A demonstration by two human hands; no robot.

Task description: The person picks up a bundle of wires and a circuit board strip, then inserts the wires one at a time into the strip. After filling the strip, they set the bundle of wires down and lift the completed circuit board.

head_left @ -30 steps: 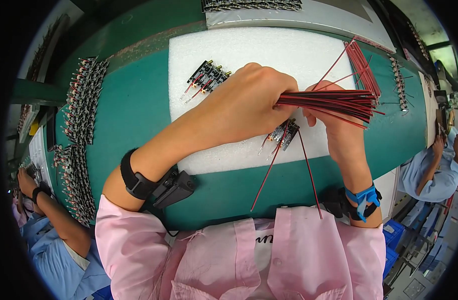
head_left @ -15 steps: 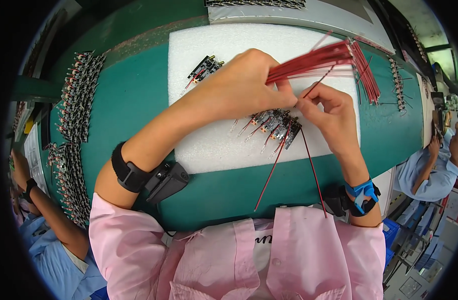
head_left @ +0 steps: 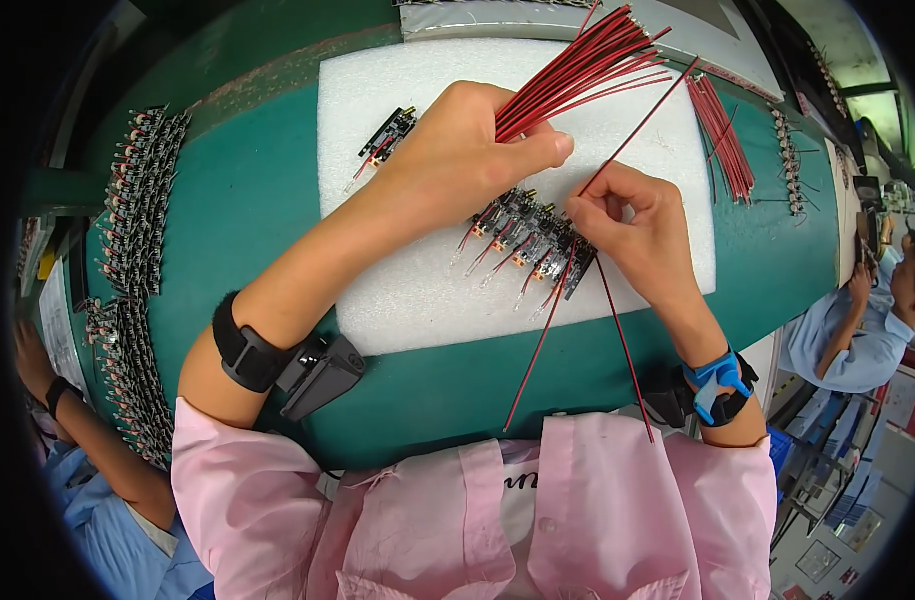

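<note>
My left hand (head_left: 467,150) is closed round a thick bundle of red and dark wires (head_left: 577,75), whose ends fan out up and to the right. Pinched between the thumb and fingers of my right hand (head_left: 632,215) is a single wire (head_left: 649,118), slanting up to the right, apart from the bundle. Just below both hands, a row of small black circuit boards (head_left: 527,235) with clear bulb-like parts lies on a white foam sheet (head_left: 407,315). Two long red-and-black wires (head_left: 530,372) trail from the row's right end toward me.
Another few boards (head_left: 385,137) lie on the foam's left part. A second bundle of red wires (head_left: 722,140) rests at the foam's right edge, with a strip of boards (head_left: 789,165) beyond. Stacked boards (head_left: 142,215) line the green table's (head_left: 247,220) left side. Co-workers sit on both sides.
My right hand has drawn one wire away from the bundle. My left hand has moved slightly up and left, and its bundle now points more steeply upward.
</note>
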